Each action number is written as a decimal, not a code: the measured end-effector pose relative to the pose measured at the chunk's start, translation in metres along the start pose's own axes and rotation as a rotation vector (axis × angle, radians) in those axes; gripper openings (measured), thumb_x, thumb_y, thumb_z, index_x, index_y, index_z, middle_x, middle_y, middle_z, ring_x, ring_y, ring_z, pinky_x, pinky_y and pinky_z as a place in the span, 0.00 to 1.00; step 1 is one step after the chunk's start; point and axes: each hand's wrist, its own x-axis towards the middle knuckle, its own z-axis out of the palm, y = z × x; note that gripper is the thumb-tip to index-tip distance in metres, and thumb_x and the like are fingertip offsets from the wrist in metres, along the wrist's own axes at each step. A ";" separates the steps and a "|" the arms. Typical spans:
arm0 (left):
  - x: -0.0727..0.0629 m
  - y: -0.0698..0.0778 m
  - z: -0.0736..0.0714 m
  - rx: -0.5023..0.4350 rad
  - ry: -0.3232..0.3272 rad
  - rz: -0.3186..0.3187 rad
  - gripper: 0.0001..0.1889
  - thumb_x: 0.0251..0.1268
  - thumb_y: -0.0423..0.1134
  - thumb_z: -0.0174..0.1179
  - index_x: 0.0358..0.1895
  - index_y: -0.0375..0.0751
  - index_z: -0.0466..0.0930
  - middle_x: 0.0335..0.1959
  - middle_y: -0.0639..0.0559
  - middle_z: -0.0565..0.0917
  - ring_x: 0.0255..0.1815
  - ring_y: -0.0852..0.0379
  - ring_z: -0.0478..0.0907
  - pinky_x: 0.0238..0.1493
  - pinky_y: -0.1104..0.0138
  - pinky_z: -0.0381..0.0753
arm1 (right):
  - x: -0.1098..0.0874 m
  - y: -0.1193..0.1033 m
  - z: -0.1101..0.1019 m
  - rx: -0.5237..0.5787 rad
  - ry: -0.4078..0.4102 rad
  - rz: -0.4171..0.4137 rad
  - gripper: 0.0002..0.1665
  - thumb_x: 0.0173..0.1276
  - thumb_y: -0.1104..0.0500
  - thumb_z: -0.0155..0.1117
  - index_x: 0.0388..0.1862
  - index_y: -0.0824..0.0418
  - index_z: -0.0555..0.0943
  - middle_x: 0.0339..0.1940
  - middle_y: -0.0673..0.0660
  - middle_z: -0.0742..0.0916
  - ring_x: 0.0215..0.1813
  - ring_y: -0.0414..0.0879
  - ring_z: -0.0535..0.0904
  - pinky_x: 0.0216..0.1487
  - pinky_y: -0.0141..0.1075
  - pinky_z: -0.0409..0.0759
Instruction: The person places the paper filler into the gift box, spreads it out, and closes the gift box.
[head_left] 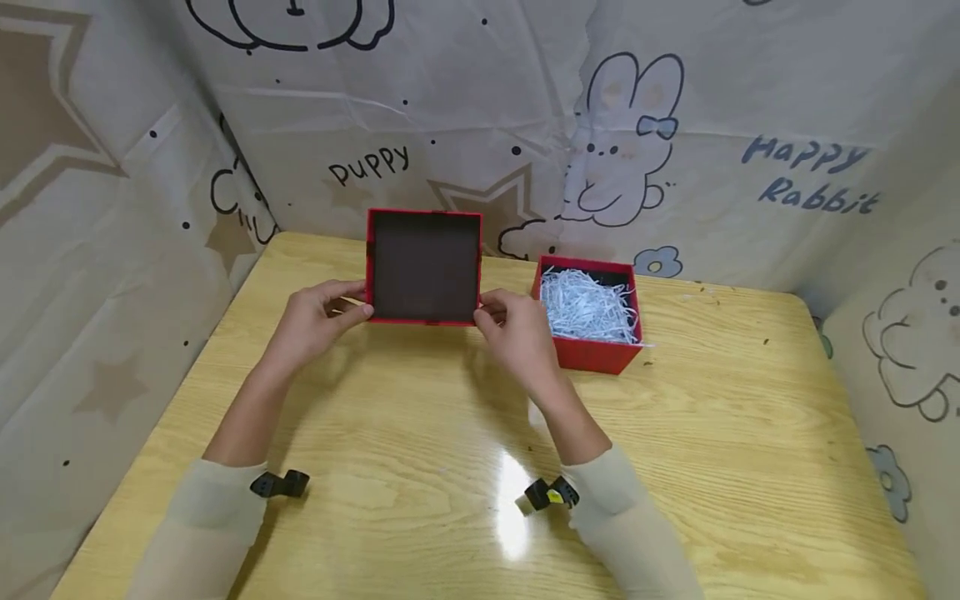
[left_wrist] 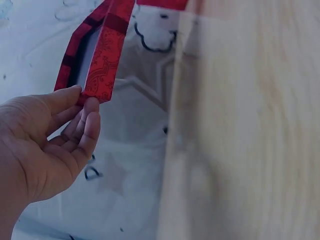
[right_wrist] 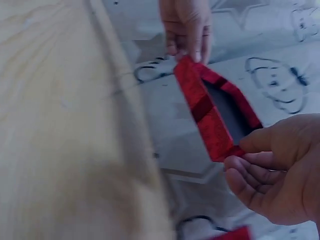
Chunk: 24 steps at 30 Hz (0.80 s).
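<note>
A red box lid [head_left: 426, 265] with a dark inside is held up above the table, its hollow side toward the head camera. My left hand [head_left: 311, 323] pinches its lower left corner between thumb and fingers. At the lower right corner my right hand [head_left: 519, 333] pinches it the same way. Both wrist views show the lid's patterned red side [left_wrist: 104, 62] with a darker band across it. To the right of the lid, partly behind my right hand, stands an open red box [head_left: 597, 357] filled with pale shredded paper [head_left: 588, 307].
The wooden table [head_left: 720, 450] backs onto a wall covering [head_left: 465, 108] printed with cartoon animals and stars. Small paper scraps [head_left: 701, 292] lie near the back edge, right of the box. Each sleeve carries a small black wrist camera [head_left: 281, 484].
</note>
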 end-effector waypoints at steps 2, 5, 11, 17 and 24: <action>0.001 0.010 0.003 -0.009 -0.003 0.012 0.23 0.74 0.41 0.69 0.69 0.41 0.82 0.58 0.44 0.87 0.52 0.48 0.87 0.43 0.75 0.81 | -0.003 -0.005 -0.016 -0.011 -0.010 -0.001 0.12 0.74 0.64 0.68 0.51 0.69 0.89 0.41 0.60 0.92 0.42 0.50 0.90 0.48 0.45 0.89; 0.005 0.025 0.010 -0.035 -0.021 0.033 0.23 0.74 0.40 0.69 0.69 0.41 0.82 0.58 0.44 0.87 0.51 0.49 0.87 0.44 0.73 0.82 | -0.006 -0.007 -0.037 -0.028 -0.014 0.003 0.12 0.74 0.63 0.68 0.52 0.69 0.88 0.42 0.60 0.92 0.43 0.51 0.89 0.49 0.46 0.89; 0.019 0.051 0.030 -0.056 -0.095 0.064 0.24 0.73 0.40 0.70 0.69 0.42 0.82 0.60 0.46 0.86 0.51 0.50 0.87 0.44 0.67 0.84 | -0.013 0.007 -0.071 -0.051 -0.003 0.047 0.13 0.75 0.62 0.68 0.53 0.67 0.88 0.44 0.60 0.92 0.43 0.52 0.89 0.50 0.46 0.89; 0.034 0.075 0.055 -0.085 -0.167 0.094 0.23 0.71 0.37 0.71 0.67 0.37 0.83 0.60 0.44 0.86 0.49 0.49 0.88 0.44 0.62 0.86 | -0.021 0.026 -0.101 -0.097 0.014 0.100 0.14 0.77 0.62 0.66 0.56 0.67 0.87 0.46 0.61 0.91 0.44 0.53 0.89 0.49 0.48 0.89; 0.051 0.106 0.086 -0.121 -0.239 0.156 0.25 0.72 0.38 0.71 0.69 0.36 0.81 0.55 0.43 0.88 0.48 0.51 0.89 0.48 0.58 0.88 | -0.034 0.046 -0.140 -0.134 0.074 0.154 0.16 0.78 0.62 0.64 0.58 0.67 0.86 0.49 0.63 0.90 0.47 0.55 0.87 0.49 0.46 0.87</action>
